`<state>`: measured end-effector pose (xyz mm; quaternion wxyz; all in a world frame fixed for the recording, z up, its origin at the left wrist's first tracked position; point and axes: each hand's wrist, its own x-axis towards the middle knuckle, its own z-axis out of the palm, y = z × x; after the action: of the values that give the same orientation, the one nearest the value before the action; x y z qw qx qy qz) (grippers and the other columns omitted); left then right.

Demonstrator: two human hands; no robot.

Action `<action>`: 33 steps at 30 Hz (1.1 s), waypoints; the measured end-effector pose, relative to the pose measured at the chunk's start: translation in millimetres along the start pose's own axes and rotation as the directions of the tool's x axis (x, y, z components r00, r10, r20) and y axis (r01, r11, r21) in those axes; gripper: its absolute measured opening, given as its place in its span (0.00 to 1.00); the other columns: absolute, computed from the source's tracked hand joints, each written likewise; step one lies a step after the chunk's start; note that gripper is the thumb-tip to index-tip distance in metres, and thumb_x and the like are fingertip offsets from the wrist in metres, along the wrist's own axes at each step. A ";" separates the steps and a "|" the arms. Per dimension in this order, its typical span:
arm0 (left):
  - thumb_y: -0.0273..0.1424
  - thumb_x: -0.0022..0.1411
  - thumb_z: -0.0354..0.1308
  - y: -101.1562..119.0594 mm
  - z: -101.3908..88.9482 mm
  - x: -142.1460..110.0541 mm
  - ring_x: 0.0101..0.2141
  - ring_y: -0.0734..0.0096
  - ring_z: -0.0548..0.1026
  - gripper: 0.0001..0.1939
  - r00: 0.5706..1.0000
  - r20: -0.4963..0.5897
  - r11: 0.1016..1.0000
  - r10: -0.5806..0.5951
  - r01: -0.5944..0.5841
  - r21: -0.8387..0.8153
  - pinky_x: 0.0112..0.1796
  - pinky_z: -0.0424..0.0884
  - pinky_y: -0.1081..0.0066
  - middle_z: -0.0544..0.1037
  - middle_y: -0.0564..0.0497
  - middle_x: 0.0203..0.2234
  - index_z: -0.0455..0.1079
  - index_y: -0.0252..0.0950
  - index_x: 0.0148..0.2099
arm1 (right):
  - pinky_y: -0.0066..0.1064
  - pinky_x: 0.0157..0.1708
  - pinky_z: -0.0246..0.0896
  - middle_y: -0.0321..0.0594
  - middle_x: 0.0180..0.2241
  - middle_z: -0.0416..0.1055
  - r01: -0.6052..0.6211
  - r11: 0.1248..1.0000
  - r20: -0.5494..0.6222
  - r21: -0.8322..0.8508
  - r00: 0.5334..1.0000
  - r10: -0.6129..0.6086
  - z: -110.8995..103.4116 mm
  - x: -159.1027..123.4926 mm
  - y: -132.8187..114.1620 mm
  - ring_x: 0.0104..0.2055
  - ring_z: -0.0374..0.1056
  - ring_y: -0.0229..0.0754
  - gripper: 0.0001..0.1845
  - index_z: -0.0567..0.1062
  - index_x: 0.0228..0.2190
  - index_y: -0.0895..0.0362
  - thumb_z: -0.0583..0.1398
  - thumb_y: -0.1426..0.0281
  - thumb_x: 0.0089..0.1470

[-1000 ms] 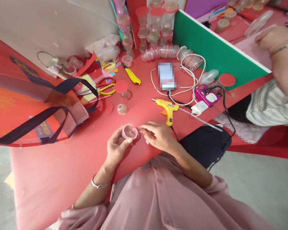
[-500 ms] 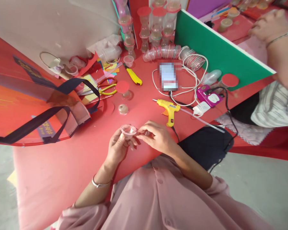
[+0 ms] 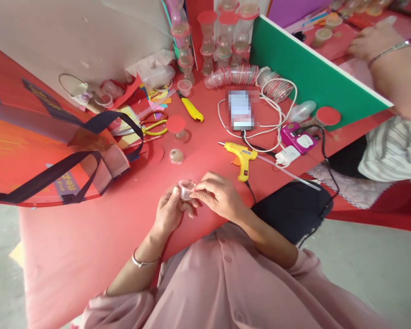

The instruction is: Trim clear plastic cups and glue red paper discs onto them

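In my left hand (image 3: 169,210) is a small clear plastic cup (image 3: 185,191), its thumb near the rim and its other fingers curled below. The cup tilts a little, and its rim looks pinkish. My right hand (image 3: 217,194) has thumb and forefinger pinched against the cup's right side; what sits between those fingertips is too small to make out. Just beyond the cup lies a small clear dome-shaped piece (image 3: 176,156) with brownish contents. Behind that stands a clear cup piece with a red disc (image 3: 176,124) on top.
A yellow glue gun (image 3: 240,157) lies to the right, below a phone (image 3: 240,109) and its white cable. Scissors (image 3: 154,123), a yellow cutter (image 3: 192,108) and stacked cups (image 3: 238,75) lie farther back. An orange bag (image 3: 55,137) stands left; a green board (image 3: 311,73) separates another person's arm.
The cup has been turned and tilted in my left hand. My right fingertips have moved left onto the cup's side. Beyond the board, the other person's hand has shifted.
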<state>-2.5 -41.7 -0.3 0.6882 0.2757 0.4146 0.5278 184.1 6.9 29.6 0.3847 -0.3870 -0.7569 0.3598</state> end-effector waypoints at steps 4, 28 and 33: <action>0.43 0.63 0.68 1.0 3.2 -0.2 0.30 0.69 0.82 0.24 0.993 -0.058 0.994 0.105 -0.107 -0.027 0.24 0.81 0.71 0.82 0.43 0.49 0.74 0.38 0.56 | 0.29 0.35 0.64 0.38 0.31 0.76 -0.016 0.999 -0.066 -0.039 0.998 0.013 11.1 -2.4 -2.4 0.32 0.71 0.38 0.12 0.81 0.34 0.52 0.64 0.59 0.65; 0.44 0.61 0.69 2.7 7.9 -0.1 0.17 0.71 0.76 0.23 0.988 -0.151 0.999 -0.029 0.033 0.029 0.18 0.77 0.71 0.78 0.53 0.22 0.76 0.31 0.50 | 0.27 0.32 0.66 0.36 0.30 0.74 -0.217 0.922 0.257 0.320 0.957 0.137 3.6 -5.5 -8.6 0.30 0.70 0.35 0.14 0.82 0.39 0.55 0.58 0.62 0.69; 0.44 0.60 0.70 2.0 9.0 -0.8 0.17 0.69 0.76 0.23 0.987 -0.158 0.999 -0.022 0.030 0.045 0.18 0.77 0.70 0.78 0.52 0.21 0.75 0.30 0.47 | 0.26 0.32 0.65 0.37 0.29 0.75 -0.139 0.957 0.212 0.255 0.974 0.085 1.8 -5.6 -7.2 0.30 0.70 0.35 0.14 0.83 0.36 0.55 0.58 0.65 0.68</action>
<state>4.1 -41.3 6.1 0.6534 0.2439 0.4836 0.5289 182.6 -1.6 33.2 0.3349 -0.3361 -0.7125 0.5170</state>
